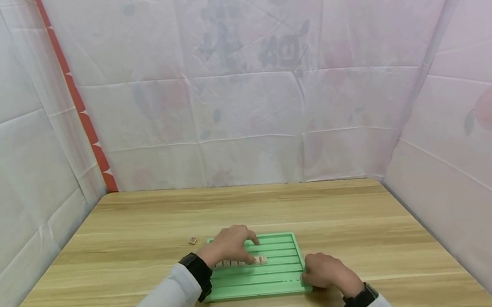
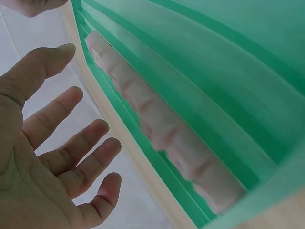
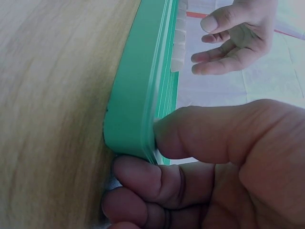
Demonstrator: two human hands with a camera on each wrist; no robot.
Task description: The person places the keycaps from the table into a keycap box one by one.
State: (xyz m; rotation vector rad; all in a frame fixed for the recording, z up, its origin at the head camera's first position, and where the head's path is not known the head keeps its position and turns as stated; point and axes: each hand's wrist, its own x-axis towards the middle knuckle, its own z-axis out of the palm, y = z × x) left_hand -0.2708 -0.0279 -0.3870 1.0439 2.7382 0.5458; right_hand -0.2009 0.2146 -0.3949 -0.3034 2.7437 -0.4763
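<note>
A green board with raised ridges [image 1: 278, 275] lies on the table, and a row of small pale square tiles [image 1: 263, 260] runs along one of its channels. Above the tiles my left hand [image 1: 231, 244] hovers, fingers spread and loosely bent; the left wrist view shows a gap between its fingertips [image 2: 112, 145] and the tile row [image 2: 152, 114]. My right hand [image 1: 328, 272] grips the near right corner of the board. In the right wrist view its thumb [image 3: 190, 131] presses over the rim, with the fingers curled by the corner's outer side.
A single small brown tile [image 1: 192, 240] lies on the wooden table [image 1: 144, 221] just beyond the board's far left corner. White sheeting [image 1: 240, 103] walls in the back and both sides, with a red strip [image 1: 78, 101] in the left corner.
</note>
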